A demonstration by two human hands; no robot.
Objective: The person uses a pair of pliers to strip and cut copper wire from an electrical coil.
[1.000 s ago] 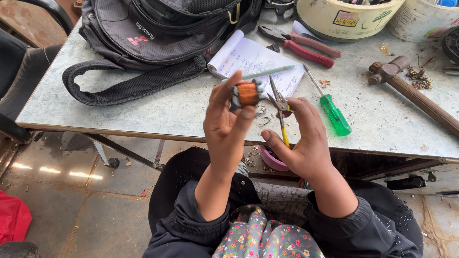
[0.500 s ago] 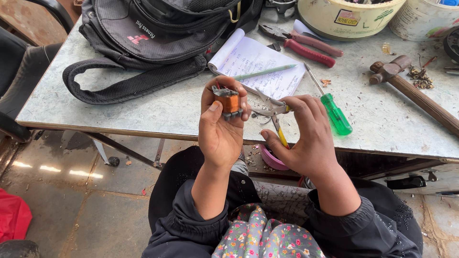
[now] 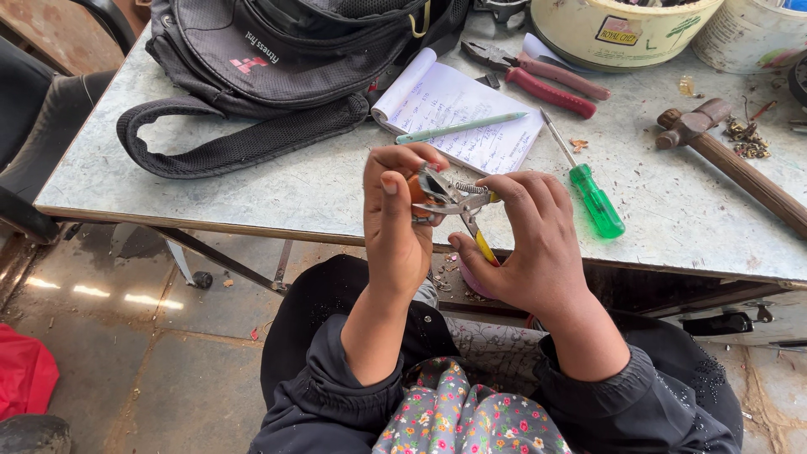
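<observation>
The person sits at the table [image 3: 252,189] edge and holds both hands up in front of the chest. The left hand [image 3: 395,227] is closed around a small orange part [image 3: 416,189], fingers curled over it and thumb up. The right hand [image 3: 538,244] grips a pair of pliers [image 3: 458,206] with yellow handles; the metal nose of the pliers touches the orange part, and a small spring shows near the joint. Both hands are just above the near edge of the table, close together.

On the table behind the hands lies a notebook [image 3: 458,113] with a green pencil [image 3: 462,128] on it. A green screwdriver [image 3: 593,197] lies just right of the hands. Farther back are red pliers [image 3: 546,84], a black bag [image 3: 277,59], a hammer [image 3: 731,164] and a bucket [image 3: 622,34].
</observation>
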